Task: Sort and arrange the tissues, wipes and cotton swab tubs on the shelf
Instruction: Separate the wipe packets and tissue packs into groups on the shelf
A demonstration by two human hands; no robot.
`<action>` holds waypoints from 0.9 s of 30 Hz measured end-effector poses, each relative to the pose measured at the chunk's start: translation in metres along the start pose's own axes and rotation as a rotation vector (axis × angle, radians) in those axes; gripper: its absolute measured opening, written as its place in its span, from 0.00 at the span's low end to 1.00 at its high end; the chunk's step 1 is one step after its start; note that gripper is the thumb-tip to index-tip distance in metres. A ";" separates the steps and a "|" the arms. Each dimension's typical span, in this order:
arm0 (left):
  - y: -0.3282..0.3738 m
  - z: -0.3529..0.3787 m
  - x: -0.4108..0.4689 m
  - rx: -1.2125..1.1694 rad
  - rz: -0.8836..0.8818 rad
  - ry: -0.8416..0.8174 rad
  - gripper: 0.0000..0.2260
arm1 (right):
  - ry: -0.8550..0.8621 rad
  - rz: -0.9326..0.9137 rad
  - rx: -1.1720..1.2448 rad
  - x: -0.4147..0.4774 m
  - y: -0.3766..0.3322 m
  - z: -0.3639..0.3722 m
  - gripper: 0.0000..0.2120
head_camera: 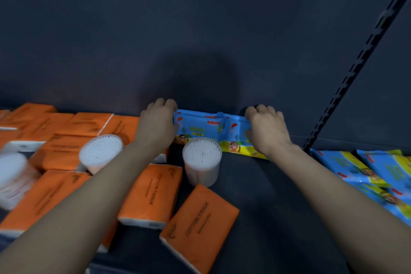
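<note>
Both hands reach to the back of the dark shelf (pixel 269 207), where two blue wipes packs (pixel 206 125) sit side by side against the back panel (pixel 200 40). The left hand (pixel 159 122) grips the left end of the pair, its fingers curled over the top edge and its thumb at the near side. The right hand (pixel 265 128) grips the right end in the same way, knuckles up and fingers bent over the far edge. The packs lie squeezed between the two hands, and the seam where they meet is about midway between them. A clear tub of cotton swabs (pixel 202 160) stands upright just in front of the packs, between the two forearms. A second tub (pixel 101 151) leans tilted on the orange tissue packs (pixel 66 140) piled loosely to the left, and a third tub (pixel 13 180), blurred, is at the far left edge. Two more tissue packs lie nearer the front: one (pixel 153 193) beside the left forearm and one (pixel 200 224) turned at an angle. To the right, beyond a slotted upright (pixel 367 51), more blue wipes (pixel 364 173) lie overlapping on the next shelf section.
</note>
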State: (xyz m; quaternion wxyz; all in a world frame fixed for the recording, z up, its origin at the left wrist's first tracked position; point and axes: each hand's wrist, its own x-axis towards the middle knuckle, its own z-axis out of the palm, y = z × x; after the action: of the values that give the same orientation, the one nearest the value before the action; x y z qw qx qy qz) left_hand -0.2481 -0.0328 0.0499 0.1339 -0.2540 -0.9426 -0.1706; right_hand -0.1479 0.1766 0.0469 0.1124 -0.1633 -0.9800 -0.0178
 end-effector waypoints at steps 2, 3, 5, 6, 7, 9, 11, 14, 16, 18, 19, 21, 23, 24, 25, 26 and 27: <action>-0.005 -0.011 -0.006 -0.092 0.007 0.018 0.13 | 0.041 -0.010 0.028 -0.002 -0.007 -0.004 0.16; -0.008 -0.017 -0.011 -0.129 0.010 0.027 0.12 | 0.053 -0.014 0.059 -0.005 -0.013 -0.007 0.15; -0.013 -0.024 -0.019 -0.183 0.006 0.048 0.11 | 0.065 -0.008 0.145 -0.008 -0.020 -0.012 0.13; -0.018 -0.028 -0.024 -0.211 0.006 0.050 0.10 | 0.075 0.004 0.195 -0.012 -0.026 -0.014 0.12; -0.022 -0.033 -0.031 -0.235 0.014 0.039 0.08 | 0.091 0.025 0.250 -0.018 -0.032 -0.016 0.10; -0.031 -0.038 -0.044 -0.275 0.023 -0.018 0.06 | 0.099 0.100 0.368 -0.030 -0.042 -0.017 0.05; -0.041 -0.043 -0.057 -0.292 0.031 -0.131 0.06 | 0.012 0.183 0.410 -0.044 -0.050 -0.017 0.08; -0.052 -0.044 -0.073 -0.191 0.117 -0.372 0.12 | -0.222 0.301 0.392 -0.069 -0.060 -0.021 0.13; -0.059 -0.041 -0.081 -0.113 0.135 -0.539 0.21 | -0.367 0.329 0.412 -0.089 -0.066 -0.023 0.17; -0.065 -0.034 -0.088 -0.101 0.132 -0.663 0.32 | -0.498 0.293 0.491 -0.108 -0.073 -0.022 0.19; -0.066 -0.032 -0.091 -0.112 0.149 -0.701 0.37 | -0.552 0.268 0.531 -0.117 -0.077 -0.021 0.20; -0.069 -0.027 -0.094 -0.122 0.177 -0.714 0.40 | -0.614 0.253 0.582 -0.130 -0.087 -0.020 0.22; -0.071 -0.025 -0.095 -0.132 0.175 -0.692 0.34 | -0.609 0.300 0.643 -0.136 -0.093 -0.018 0.27; -0.072 -0.025 -0.095 -0.140 0.175 -0.679 0.33 | -0.594 0.331 0.670 -0.138 -0.095 -0.017 0.29; -0.071 -0.028 -0.094 -0.139 0.170 -0.677 0.35 | -0.582 0.361 0.690 -0.140 -0.095 -0.017 0.29; -0.071 -0.028 -0.093 -0.144 0.160 -0.679 0.36 | -0.572 0.389 0.696 -0.141 -0.096 -0.016 0.29; -0.069 -0.030 -0.092 -0.147 0.146 -0.684 0.38 | -0.562 0.408 0.691 -0.143 -0.097 -0.018 0.29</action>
State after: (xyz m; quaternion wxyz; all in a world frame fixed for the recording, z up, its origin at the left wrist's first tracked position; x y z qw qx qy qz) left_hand -0.2026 -0.1406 0.0285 -0.1962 -0.3718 -0.8975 -0.1330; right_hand -0.0441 0.0390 0.0319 -0.1076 -0.3037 -0.8690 0.3755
